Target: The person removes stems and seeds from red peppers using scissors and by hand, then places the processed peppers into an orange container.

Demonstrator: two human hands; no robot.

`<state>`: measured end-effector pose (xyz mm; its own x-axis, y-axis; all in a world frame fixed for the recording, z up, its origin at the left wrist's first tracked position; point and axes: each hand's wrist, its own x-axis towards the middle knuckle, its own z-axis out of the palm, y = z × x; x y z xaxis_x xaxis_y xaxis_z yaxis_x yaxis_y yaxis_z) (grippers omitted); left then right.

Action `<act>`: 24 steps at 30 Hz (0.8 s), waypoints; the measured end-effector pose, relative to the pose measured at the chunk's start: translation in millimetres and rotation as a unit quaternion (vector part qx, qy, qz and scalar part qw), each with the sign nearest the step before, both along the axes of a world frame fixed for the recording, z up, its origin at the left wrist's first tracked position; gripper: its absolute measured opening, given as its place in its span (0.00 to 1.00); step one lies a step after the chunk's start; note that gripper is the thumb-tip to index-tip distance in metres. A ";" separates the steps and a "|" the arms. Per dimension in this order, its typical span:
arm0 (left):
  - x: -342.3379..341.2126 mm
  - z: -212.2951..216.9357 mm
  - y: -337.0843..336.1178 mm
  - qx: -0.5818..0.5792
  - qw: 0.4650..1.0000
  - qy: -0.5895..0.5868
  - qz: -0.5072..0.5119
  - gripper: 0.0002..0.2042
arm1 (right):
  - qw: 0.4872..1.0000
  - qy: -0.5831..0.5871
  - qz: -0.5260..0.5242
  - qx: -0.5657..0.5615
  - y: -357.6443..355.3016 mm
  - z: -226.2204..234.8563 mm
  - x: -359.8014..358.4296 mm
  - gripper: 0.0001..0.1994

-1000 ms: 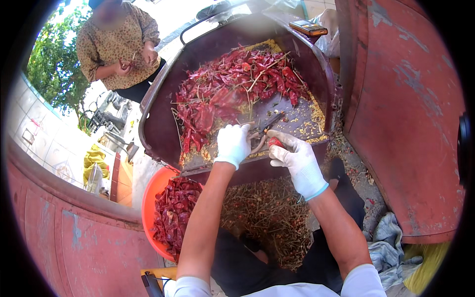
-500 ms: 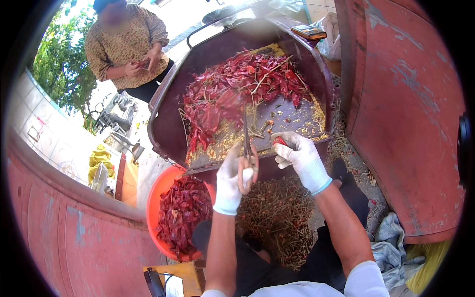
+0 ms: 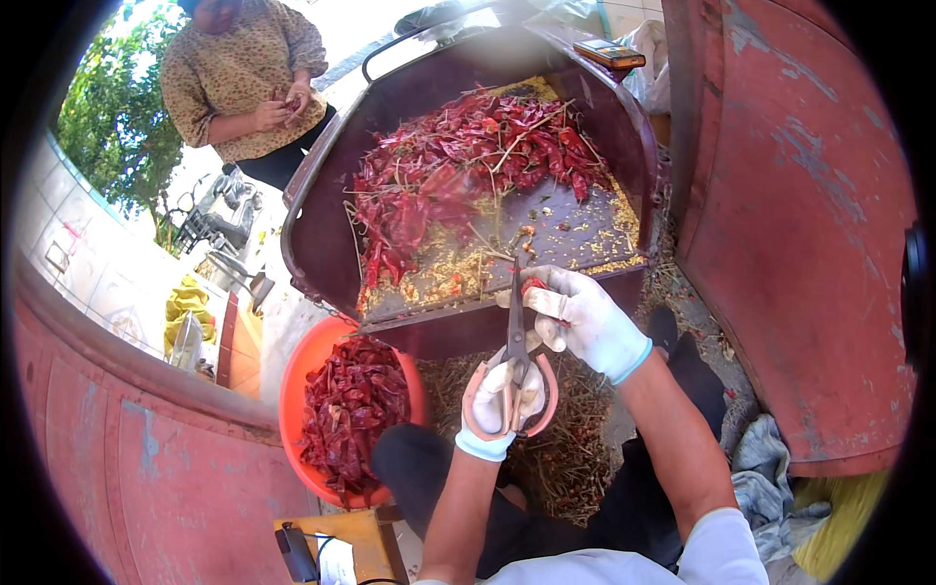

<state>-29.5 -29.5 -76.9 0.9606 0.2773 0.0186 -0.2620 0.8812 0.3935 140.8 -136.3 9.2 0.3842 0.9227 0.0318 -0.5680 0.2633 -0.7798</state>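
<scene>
My left hand, in a white glove, grips scissors with pinkish handles, their blades pointing away from me. Pinched in the gloved fingers of my right hand is a red dried chili, partly hidden by the fingers. The scissor blades stand right beside it; whether they touch it I cannot tell. Beyond both hands a heap of dried chilies with stems lies in a dark maroon cart bed, with yellow seeds scattered around the heap. Left of my left hand, an orange basin holds more red chilies.
Cut stems are piled on the ground between my legs. Red metal panels stand on both sides. A yellow-and-black device rests on the cart's far right rim. Another person stands at the far left, hands together.
My left hand has moved right and nearer to me, turning the scissors so their handles spread and the blades come beside the chili. My right hand has shifted slightly left.
</scene>
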 end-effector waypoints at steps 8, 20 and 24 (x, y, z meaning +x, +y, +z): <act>-6.5 15.1 -23.5 0.186 0.979 0.072 -0.039 0.27 | 0.996 0.032 -0.086 -0.021 1.4 -5.4 3.2 0.10; -6.4 60.5 -19.2 0.493 0.812 0.268 0.160 0.22 | 0.986 -0.093 -0.115 -0.071 -7.9 -7.5 8.4 0.24; -5.0 51.9 -3.0 0.644 0.672 0.291 0.221 0.21 | 0.977 -0.144 -0.141 -0.070 -10.4 -10.9 9.0 0.22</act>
